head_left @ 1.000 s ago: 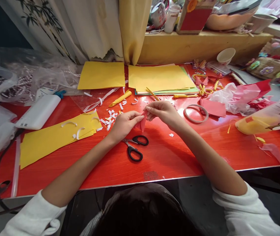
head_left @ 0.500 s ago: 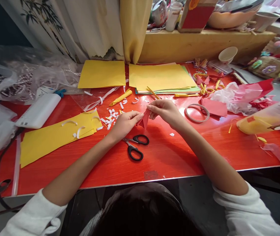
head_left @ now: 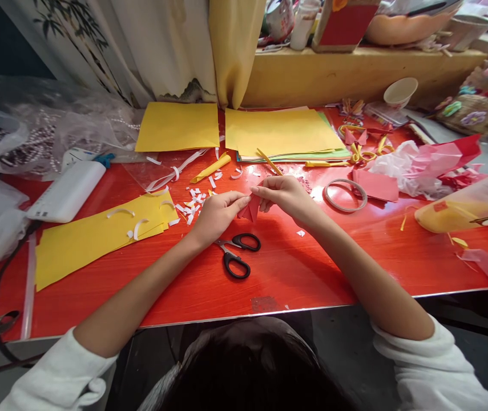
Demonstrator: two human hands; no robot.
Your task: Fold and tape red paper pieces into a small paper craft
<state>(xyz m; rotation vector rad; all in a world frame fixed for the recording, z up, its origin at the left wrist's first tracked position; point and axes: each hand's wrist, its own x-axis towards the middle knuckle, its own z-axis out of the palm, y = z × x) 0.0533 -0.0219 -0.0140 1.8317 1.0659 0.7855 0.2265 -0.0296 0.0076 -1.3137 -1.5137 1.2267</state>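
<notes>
A small piece of folded red paper (head_left: 251, 210) is held up above the red table between both hands. My left hand (head_left: 220, 214) pinches its left side with thumb and fingers. My right hand (head_left: 281, 197) grips the upper right of the paper, fingertips close to those of the left. Part of the paper is hidden behind the fingers. Just below the hands lies a pair of scissors (head_left: 237, 254) with black handles, its blade tips under my left hand. White paper scraps (head_left: 191, 206) are scattered beside my left hand.
Yellow sheets (head_left: 282, 131) lie at the back, and yellow strips (head_left: 98, 242) at the left. A roll of tape (head_left: 345, 195) and red paper squares (head_left: 376, 185) sit right of my hands. A cup with yellow contents (head_left: 462, 208) leans in from the right; a white power bank (head_left: 67, 192) lies left.
My right fingertips have shifted slightly left and down against the folded red paper. The whole view has moved a little; the left hand keeps its pinch.
</notes>
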